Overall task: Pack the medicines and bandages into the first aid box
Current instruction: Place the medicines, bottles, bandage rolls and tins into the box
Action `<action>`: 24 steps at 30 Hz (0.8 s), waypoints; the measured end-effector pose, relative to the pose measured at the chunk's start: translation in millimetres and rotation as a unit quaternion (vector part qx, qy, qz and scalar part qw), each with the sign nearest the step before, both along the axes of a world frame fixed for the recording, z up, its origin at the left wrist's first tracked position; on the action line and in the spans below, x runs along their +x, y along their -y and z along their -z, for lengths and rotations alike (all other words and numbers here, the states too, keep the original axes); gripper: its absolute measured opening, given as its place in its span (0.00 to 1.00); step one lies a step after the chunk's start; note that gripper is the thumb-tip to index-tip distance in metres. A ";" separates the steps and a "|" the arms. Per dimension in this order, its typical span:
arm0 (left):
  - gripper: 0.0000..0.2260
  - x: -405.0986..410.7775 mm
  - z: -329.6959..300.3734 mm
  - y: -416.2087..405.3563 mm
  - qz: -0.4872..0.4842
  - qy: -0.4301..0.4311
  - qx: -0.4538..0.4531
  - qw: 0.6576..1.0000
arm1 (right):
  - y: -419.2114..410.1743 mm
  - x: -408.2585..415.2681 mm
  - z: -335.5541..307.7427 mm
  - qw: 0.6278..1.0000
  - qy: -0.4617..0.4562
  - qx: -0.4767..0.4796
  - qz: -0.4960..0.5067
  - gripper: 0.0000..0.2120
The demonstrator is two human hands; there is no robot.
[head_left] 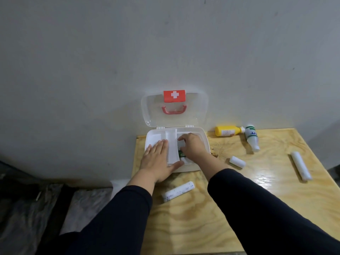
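The white first aid box [205, 138] stands open at the table's back left, its clear lid [152, 111] with a red cross leaning on the wall. My left hand [156, 161] lies flat, fingers spread, on the box's left side and its white inner tray [172, 144]. My right hand [193, 147] reaches into the right compartment, over a small green-labelled item [182, 154]; whether it grips the item I cannot tell. On the table lie three white bandage rolls [178, 191] [237, 161] [301, 166], a yellow bottle [228, 131] and a clear bottle [252, 137] with a green label.
The wooden table [239, 208] stands against a grey wall [92, 70]; its left edge runs just left of the box. Dark bags or cloth [36, 208] lie on the floor at the lower left.
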State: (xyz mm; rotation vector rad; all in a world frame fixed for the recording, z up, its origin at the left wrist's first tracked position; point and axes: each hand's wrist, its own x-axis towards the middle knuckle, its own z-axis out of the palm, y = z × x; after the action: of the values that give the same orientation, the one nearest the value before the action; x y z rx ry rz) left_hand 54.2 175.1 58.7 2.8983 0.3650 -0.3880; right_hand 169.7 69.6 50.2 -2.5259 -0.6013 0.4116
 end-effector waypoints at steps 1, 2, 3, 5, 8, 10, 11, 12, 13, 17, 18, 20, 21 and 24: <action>0.44 0.2 -0.3 0.4 0.001 0.000 0.000 1.000 | 0.6 0.1 0.2 1.000 -0.004 0.001 0.001 0.21; 0.44 0.6 -0.3 0.8 0.002 0.000 -0.001 1.000 | 2.0 0.1 -0.2 1.000 -0.007 0.002 -0.002 0.21; 0.44 0.8 -0.4 1.2 0.003 0.000 -0.004 1.000 | 4.2 0.0 -1.3 1.000 -0.008 0.005 -0.005 0.21; 0.44 1.8 -2.0 1.0 -0.001 -0.003 -0.014 1.000 | 9.9 0.8 -6.2 1.000 -0.002 0.016 -0.009 0.21; 0.45 7.4 -10.9 -1.4 -0.007 -0.015 -0.017 1.000 | 24.6 3.8 -21.9 0.999 0.013 0.045 -0.010 0.18; 0.44 15.6 -20.2 -2.3 -0.009 0.003 0.011 1.000 | 39.0 7.1 -34.7 0.997 0.031 0.067 -0.002 0.16; 0.42 21.6 -25.1 -1.4 -0.010 0.021 0.023 0.999 | 47.6 9.0 -40.2 0.996 0.040 0.075 0.008 0.15; 0.40 28.9 -29.6 1.0 -0.007 0.041 0.027 0.999 | 57.1 10.8 -44.5 0.996 0.048 0.078 0.020 0.15; 0.38 37.6 -33.9 4.9 0.003 0.057 0.023 0.998 | 67.3 12.9 -47.6 0.995 0.054 0.078 0.033 0.15; 0.32 78.4 -48.1 42.1 0.075 0.069 -0.025 0.994 | 114.8 23.8 -48.8 0.993 0.056 0.047 0.091 0.15; 0.31 88.0 -49.8 55.1 0.091 0.068 -0.032 0.993 | 127.4 27.6 -47.1 0.992 0.053 0.035 0.109 0.15; 0.28 106.1 -49.6 82.1 0.119 0.062 -0.039 0.990 | 152.9 36.4 -41.3 0.987 0.051 0.017 0.151 0.15; 0.26 114.2 -47.9 94.5 0.131 0.055 -0.040 0.989 | 164.9 41.4 -37.5 0.984 0.052 0.013 0.173 0.14; 0.25 133.8 -39.4 125.1 0.150 0.029 -0.042 0.987 | 196.0 57.5 -22.2 0.976 0.051 0.008 0.214 0.13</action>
State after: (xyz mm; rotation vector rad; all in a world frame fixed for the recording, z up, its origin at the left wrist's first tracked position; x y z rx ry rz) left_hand 188.0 50.0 98.1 2.8751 -0.0988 -0.3529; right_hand 227.2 -126.4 72.4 -2.5790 -0.0842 0.1200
